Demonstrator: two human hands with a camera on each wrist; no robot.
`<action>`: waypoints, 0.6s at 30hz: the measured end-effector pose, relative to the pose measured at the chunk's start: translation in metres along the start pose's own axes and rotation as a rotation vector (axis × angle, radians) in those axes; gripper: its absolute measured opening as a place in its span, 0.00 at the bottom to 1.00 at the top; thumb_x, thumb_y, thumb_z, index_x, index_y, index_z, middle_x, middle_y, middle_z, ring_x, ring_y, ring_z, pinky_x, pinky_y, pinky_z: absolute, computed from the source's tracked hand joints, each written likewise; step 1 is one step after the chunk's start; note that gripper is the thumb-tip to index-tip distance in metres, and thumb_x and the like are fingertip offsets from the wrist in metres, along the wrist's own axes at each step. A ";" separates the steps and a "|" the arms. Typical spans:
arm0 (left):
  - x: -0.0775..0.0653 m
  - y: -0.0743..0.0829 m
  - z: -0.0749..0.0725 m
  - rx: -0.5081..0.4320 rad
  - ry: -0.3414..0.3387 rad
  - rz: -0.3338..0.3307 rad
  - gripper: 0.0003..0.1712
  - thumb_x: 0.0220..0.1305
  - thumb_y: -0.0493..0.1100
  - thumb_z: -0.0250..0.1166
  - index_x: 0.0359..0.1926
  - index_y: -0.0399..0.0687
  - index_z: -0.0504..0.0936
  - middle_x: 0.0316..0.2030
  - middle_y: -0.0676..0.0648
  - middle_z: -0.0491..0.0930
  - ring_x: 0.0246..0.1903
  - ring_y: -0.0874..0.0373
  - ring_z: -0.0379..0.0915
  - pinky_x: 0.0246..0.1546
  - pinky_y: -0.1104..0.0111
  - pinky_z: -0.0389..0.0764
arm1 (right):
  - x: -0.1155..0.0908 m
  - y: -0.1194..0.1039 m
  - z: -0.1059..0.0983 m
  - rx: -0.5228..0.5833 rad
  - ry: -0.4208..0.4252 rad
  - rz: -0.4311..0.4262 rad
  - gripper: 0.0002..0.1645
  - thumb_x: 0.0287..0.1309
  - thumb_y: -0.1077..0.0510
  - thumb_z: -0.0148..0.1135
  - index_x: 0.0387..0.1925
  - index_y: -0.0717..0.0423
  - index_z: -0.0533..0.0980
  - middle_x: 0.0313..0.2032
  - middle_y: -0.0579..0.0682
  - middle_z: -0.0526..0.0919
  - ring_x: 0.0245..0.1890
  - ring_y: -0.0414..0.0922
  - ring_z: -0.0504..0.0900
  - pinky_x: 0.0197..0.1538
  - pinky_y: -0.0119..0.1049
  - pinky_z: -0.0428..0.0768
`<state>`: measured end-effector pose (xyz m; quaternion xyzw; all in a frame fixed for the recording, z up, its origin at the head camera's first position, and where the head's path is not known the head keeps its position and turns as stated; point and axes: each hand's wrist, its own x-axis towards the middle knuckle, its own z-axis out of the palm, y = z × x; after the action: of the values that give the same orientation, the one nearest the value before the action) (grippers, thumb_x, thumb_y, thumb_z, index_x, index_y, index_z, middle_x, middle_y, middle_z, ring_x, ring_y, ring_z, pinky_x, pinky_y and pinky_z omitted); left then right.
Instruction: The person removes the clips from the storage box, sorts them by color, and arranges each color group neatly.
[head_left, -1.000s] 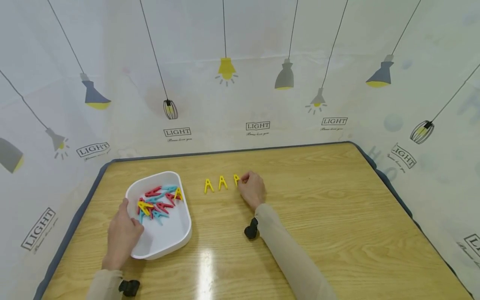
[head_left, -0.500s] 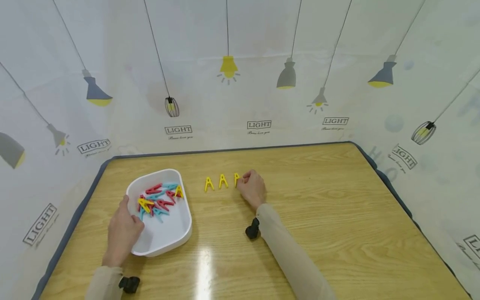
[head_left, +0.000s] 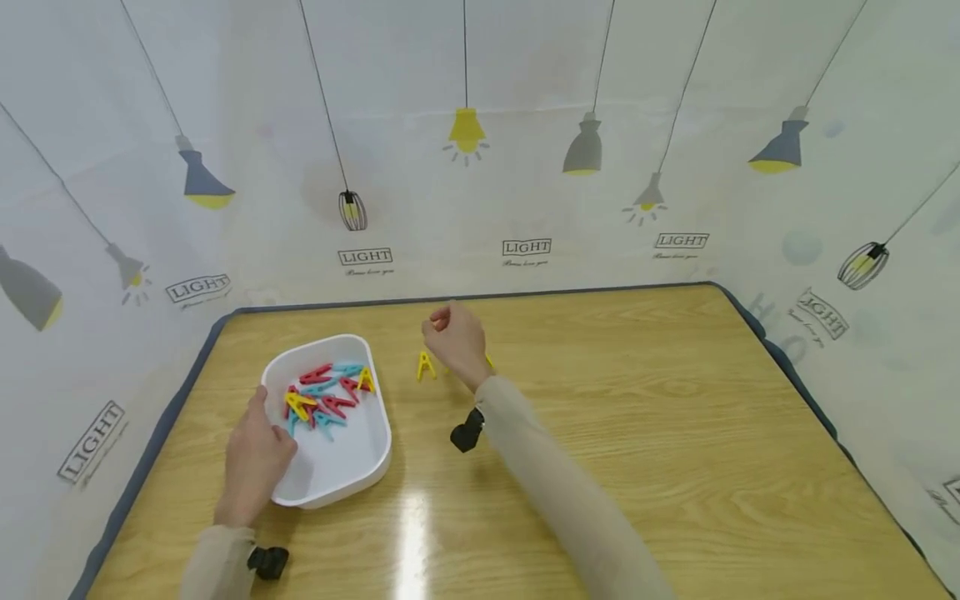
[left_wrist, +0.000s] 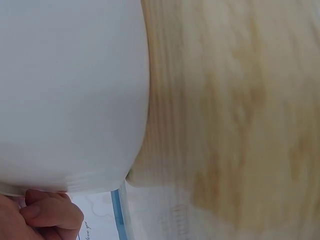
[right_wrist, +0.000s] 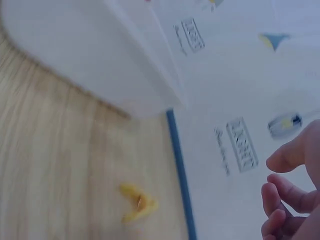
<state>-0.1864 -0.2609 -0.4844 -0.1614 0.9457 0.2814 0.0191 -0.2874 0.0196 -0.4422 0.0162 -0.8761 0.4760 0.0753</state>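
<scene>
My left hand (head_left: 258,458) holds the left side of a white plastic tray (head_left: 322,471), fingers at its outer side and thumb over the rim. Inside lie red, blue and yellow clothespins, among them one yellow clothespin (head_left: 365,381) by the right wall. My right hand (head_left: 456,343) is raised over the table right of the tray, holding nothing; in the right wrist view its thumb and loosely bent fingers stand apart. On the table below is a yellow clothespin (head_left: 425,367), and part of another yellow clothespin (head_left: 489,362) shows beyond the wrist. The hand and forearm hide what lies between.
The wood-grain table (head_left: 637,417) stretches away to the right. Behind it hangs a white backdrop (head_left: 420,200) printed with lamps, and a dark blue edge (head_left: 600,288) runs along the table's border. Black cameras are strapped to both wrists.
My right hand has let go of the rightmost yellow clothespin and moved left and up toward the tray. The left hand keeps hold of the tray. The head view has shifted slightly.
</scene>
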 end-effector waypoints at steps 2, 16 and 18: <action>0.001 0.001 -0.001 0.001 -0.004 -0.006 0.46 0.69 0.31 0.54 0.80 0.35 0.40 0.72 0.24 0.57 0.65 0.28 0.63 0.60 0.39 0.75 | 0.002 -0.016 0.008 -0.007 -0.017 -0.043 0.09 0.65 0.53 0.61 0.41 0.54 0.79 0.37 0.50 0.83 0.35 0.46 0.79 0.38 0.35 0.75; 0.003 -0.001 -0.001 -0.004 0.005 0.013 0.47 0.68 0.31 0.56 0.80 0.36 0.40 0.73 0.25 0.56 0.65 0.30 0.64 0.60 0.41 0.75 | -0.006 -0.076 0.079 0.132 -0.119 -0.134 0.05 0.64 0.55 0.63 0.37 0.52 0.79 0.33 0.45 0.82 0.32 0.38 0.75 0.35 0.27 0.72; 0.002 -0.002 0.000 -0.011 0.004 0.012 0.47 0.68 0.31 0.56 0.80 0.36 0.40 0.74 0.26 0.56 0.65 0.30 0.64 0.60 0.41 0.75 | -0.009 -0.078 0.091 0.145 -0.116 -0.141 0.05 0.64 0.56 0.63 0.37 0.53 0.80 0.32 0.44 0.81 0.31 0.37 0.75 0.34 0.25 0.72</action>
<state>-0.1877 -0.2630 -0.4857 -0.1567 0.9451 0.2863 0.0146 -0.2818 -0.0998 -0.4277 0.1106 -0.8389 0.5299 0.0562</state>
